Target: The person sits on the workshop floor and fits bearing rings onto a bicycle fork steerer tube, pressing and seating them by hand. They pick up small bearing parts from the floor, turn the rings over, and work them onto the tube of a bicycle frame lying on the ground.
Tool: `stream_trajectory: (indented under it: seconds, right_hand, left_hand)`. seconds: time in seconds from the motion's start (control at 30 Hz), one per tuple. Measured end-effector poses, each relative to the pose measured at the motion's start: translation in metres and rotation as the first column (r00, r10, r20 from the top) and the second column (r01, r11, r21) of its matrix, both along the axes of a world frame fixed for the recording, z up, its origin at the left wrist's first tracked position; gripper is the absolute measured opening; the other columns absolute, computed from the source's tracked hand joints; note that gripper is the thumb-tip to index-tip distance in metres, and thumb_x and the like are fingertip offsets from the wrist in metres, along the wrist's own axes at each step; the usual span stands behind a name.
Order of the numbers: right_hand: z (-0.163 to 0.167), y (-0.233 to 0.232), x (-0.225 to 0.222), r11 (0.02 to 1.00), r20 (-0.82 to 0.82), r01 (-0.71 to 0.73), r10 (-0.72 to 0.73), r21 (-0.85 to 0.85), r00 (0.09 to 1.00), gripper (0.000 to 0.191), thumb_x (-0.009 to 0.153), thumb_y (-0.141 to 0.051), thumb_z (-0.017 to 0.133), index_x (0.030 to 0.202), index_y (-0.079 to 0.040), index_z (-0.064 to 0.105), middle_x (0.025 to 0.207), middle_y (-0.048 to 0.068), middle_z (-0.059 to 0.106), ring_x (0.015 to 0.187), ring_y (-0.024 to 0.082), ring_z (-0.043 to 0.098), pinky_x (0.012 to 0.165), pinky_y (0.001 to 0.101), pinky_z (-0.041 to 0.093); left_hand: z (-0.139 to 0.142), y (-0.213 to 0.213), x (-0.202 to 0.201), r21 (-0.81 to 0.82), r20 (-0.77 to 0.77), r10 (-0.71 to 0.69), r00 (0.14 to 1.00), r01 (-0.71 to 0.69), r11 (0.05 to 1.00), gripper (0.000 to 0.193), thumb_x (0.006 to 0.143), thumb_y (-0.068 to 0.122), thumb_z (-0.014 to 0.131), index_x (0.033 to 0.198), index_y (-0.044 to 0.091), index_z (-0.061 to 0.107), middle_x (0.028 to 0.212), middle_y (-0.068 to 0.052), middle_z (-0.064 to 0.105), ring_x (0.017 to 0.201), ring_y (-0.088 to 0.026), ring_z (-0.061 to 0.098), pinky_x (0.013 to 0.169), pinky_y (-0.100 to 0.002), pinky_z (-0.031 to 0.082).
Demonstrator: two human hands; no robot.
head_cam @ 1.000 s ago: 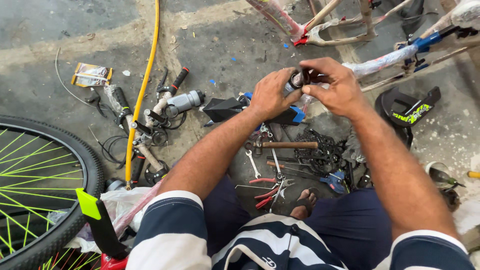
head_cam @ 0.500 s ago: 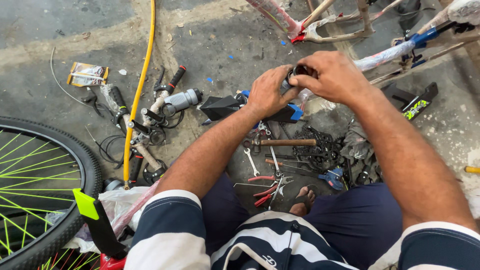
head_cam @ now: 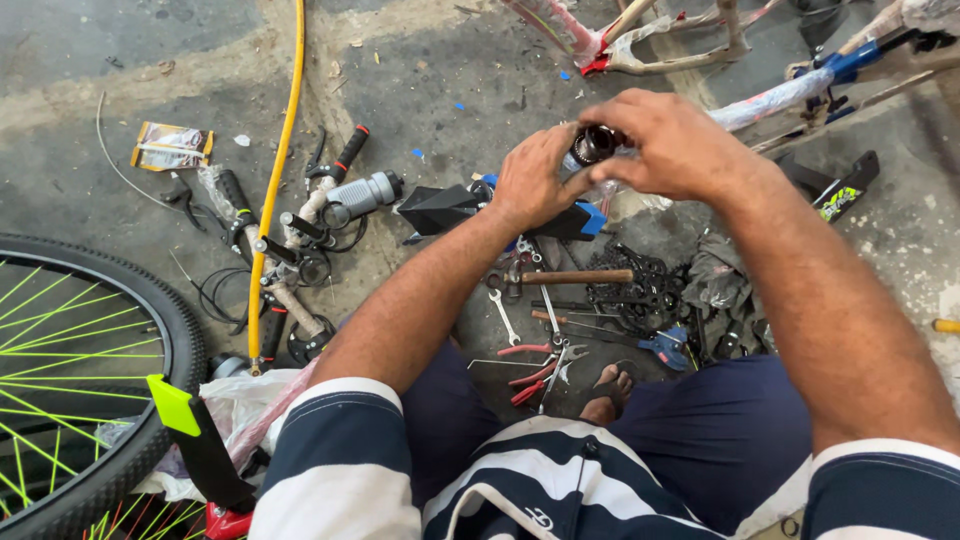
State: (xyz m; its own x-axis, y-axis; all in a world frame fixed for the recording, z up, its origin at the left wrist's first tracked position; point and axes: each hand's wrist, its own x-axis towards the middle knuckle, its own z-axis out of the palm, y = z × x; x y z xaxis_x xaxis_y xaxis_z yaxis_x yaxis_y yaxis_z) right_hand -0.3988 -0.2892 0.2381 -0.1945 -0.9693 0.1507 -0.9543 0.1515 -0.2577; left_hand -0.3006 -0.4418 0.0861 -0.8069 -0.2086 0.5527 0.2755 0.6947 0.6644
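While both hands — left hand (head_cam: 535, 180), right hand (head_cam: 675, 140) — clamped on one dark round part (head_cam: 592, 145), one hammer (head_cam: 560, 278) below.

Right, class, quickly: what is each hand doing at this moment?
Left hand: closed on the small dark round part.
Right hand: closed on the same part.

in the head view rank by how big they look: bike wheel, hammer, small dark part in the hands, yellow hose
1. bike wheel, cut off by the frame
2. yellow hose, long but thin
3. hammer
4. small dark part, held by left hand and right hand; partly covered by fingers, so unsure.
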Motion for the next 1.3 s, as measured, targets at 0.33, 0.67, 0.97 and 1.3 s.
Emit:
stream_trajectory:
  seconds: [0.33,0.67,0.97,1.3]
  right_hand:
    - [-0.003,-0.003,0.008,0.99,-0.11,0.141,-0.137,0.026,0.984,0.042,0.093,-0.039,0.077,0.107,0.0,0.071,0.097,0.019,0.07,0.092,0.039,0.068,0.079,0.0478,0.054]
    - [-0.006,0.004,0.001,0.997,-0.051,0.076,-0.075,0.02,0.996,0.046,0.091,-0.036,0.073,0.121,-0.002,0.068,0.103,0.02,0.07,0.096,0.04,0.067,0.082,0.0481,0.053]
    - [-0.015,0.0,0.003,0.989,-0.101,0.148,-0.145,0.019,0.984,0.055,0.098,-0.05,0.069,0.123,-0.001,0.067,0.109,0.022,0.07,0.1,0.041,0.067,0.085,0.0516,0.053]
    - [0.003,0.001,0.005,0.997,0.06,-0.049,0.053,-0.064,0.997,0.047,0.083,-0.023,0.072,0.127,-0.007,0.069,0.119,0.017,0.068,0.112,0.038,0.066,0.095,0.0443,0.054]
  left_hand:
    - [-0.002,0.001,0.0,0.035,0.004,0.004,1.0,-0.005,0.999,0.064,0.085,0.041,0.081,0.134,0.006,0.058,0.125,-0.017,0.068,0.117,-0.036,0.064,0.098,-0.047,0.052]
    - [-0.007,0.001,-0.003,-0.018,0.0,0.026,1.0,-0.026,1.0,0.064,0.087,0.043,0.08,0.135,0.007,0.056,0.127,-0.017,0.066,0.117,-0.037,0.064,0.096,-0.047,0.052]
    - [-0.001,0.004,0.0,0.041,0.063,0.031,0.998,-0.034,0.999,0.059,0.086,0.037,0.079,0.134,0.01,0.058,0.123,-0.014,0.069,0.114,-0.035,0.067,0.095,-0.046,0.054]
    - [0.003,0.002,0.0,0.032,0.085,0.016,0.996,-0.019,0.999,0.058,0.09,0.042,0.079,0.133,0.01,0.057,0.12,-0.012,0.07,0.113,-0.035,0.067,0.094,-0.047,0.054]
